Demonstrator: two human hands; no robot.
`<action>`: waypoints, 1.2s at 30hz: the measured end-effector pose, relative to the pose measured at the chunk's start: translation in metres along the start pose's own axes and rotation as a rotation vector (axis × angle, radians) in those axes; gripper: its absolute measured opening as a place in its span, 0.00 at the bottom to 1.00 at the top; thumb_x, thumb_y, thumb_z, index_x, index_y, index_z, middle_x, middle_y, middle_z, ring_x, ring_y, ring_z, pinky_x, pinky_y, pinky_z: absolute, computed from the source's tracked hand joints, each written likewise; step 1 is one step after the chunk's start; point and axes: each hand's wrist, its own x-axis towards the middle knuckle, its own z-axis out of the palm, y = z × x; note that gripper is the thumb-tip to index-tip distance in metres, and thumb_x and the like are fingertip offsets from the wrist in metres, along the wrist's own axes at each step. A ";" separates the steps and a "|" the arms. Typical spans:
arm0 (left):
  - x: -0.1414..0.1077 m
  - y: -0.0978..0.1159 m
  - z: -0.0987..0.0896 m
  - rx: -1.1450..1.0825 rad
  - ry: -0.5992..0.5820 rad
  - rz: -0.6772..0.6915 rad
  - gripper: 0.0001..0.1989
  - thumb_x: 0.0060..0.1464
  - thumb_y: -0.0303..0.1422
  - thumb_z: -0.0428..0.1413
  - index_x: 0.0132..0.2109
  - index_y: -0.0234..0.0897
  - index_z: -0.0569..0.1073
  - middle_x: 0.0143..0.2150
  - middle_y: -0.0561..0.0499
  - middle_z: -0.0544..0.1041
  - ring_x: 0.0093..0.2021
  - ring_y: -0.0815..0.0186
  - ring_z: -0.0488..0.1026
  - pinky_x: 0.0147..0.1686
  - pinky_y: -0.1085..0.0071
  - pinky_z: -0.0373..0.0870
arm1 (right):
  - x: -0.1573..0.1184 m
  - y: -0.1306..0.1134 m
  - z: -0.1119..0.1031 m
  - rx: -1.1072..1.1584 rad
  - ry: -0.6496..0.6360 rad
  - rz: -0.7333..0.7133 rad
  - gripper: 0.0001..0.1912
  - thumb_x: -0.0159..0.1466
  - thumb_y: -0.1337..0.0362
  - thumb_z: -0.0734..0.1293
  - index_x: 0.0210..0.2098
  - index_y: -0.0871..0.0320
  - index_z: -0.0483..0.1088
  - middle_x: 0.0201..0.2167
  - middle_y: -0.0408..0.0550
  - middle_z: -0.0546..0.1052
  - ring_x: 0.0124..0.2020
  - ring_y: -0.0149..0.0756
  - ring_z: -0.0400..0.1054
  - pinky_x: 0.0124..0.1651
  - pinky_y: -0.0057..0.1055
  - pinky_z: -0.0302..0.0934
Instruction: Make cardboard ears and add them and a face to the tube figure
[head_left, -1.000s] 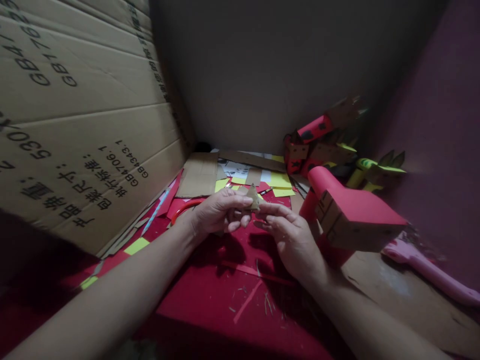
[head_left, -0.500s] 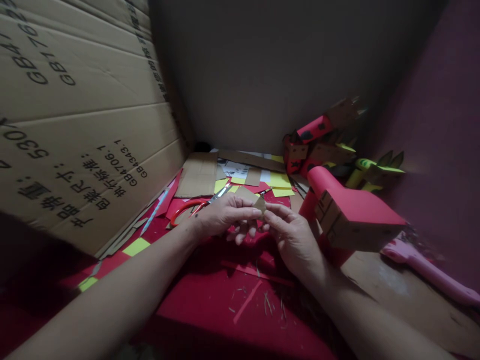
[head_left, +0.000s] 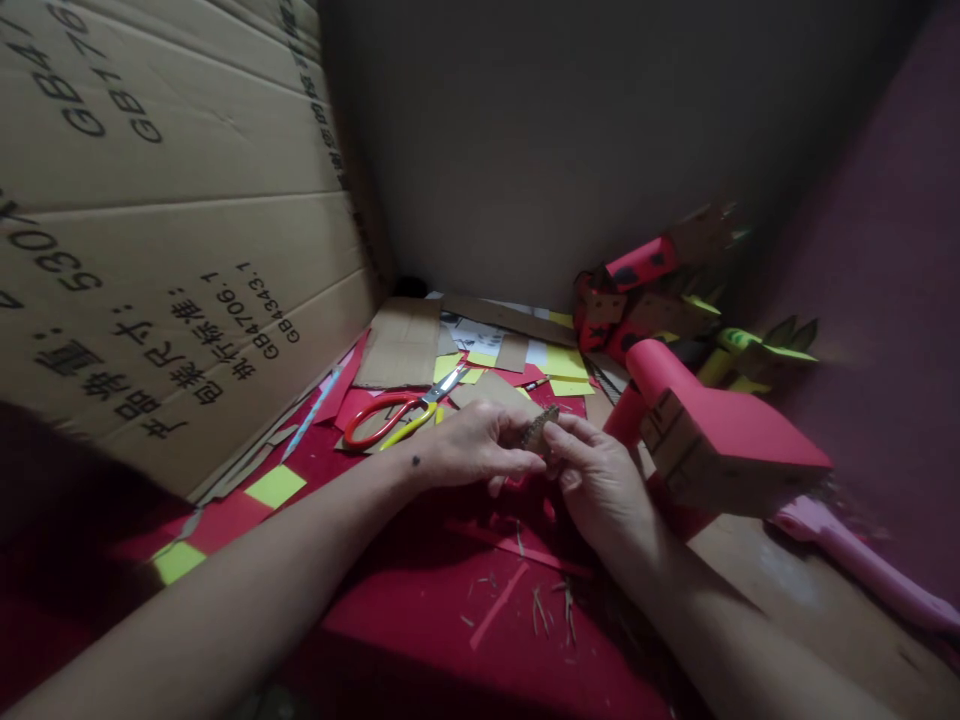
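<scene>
Between my two hands is a small piece of cardboard (head_left: 540,430), tilted so that its rough, darker side shows. My left hand (head_left: 480,445) grips its left side with thumb and fingers. On the other side, the thumb and fingertips of my right hand (head_left: 592,465) pinch it. Scissors with red and yellow handles (head_left: 382,415) lie just beyond my left wrist. To the right of my right hand stands a cardboard figure covered in red paper (head_left: 739,425), with lines drawn on its side.
A large printed cardboard box (head_left: 180,220) rises at the left. Cardboard sheets (head_left: 397,345) and yellow paper (head_left: 566,365) lie at the back. More red and green paper figures (head_left: 641,300) stand at back right, and a pink handle-like object (head_left: 862,565) lies at right. Cardboard scraps (head_left: 540,610) litter the red surface (head_left: 420,600).
My hands have shifted slightly right and turned the cardboard piece, so its rough side now shows. The left fingers have curled in more. The view has shifted a little, showing more of the scissors.
</scene>
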 end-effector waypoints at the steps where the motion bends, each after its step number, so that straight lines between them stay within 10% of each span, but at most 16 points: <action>1: 0.000 0.000 -0.001 -0.017 -0.018 -0.009 0.03 0.55 0.27 0.57 0.38 0.33 0.74 0.26 0.57 0.73 0.19 0.78 0.67 0.20 0.82 0.63 | 0.000 0.000 0.001 0.018 0.009 0.015 0.11 0.43 0.66 0.79 0.26 0.61 0.79 0.22 0.40 0.78 0.20 0.23 0.63 0.22 0.20 0.55; 17: 0.005 -0.010 -0.008 -0.107 -0.021 -0.032 0.09 0.53 0.33 0.60 0.40 0.34 0.74 0.26 0.56 0.75 0.20 0.75 0.70 0.17 0.79 0.62 | 0.005 0.001 0.002 0.158 0.049 0.068 0.14 0.38 0.70 0.81 0.24 0.61 0.77 0.21 0.42 0.79 0.21 0.26 0.70 0.22 0.19 0.62; 36: 0.002 -0.005 0.012 0.249 0.413 0.147 0.07 0.50 0.26 0.54 0.25 0.34 0.69 0.18 0.60 0.65 0.19 0.77 0.60 0.21 0.79 0.55 | 0.007 0.008 -0.003 0.121 0.008 0.096 0.13 0.42 0.69 0.80 0.25 0.58 0.77 0.23 0.40 0.77 0.21 0.25 0.67 0.23 0.20 0.62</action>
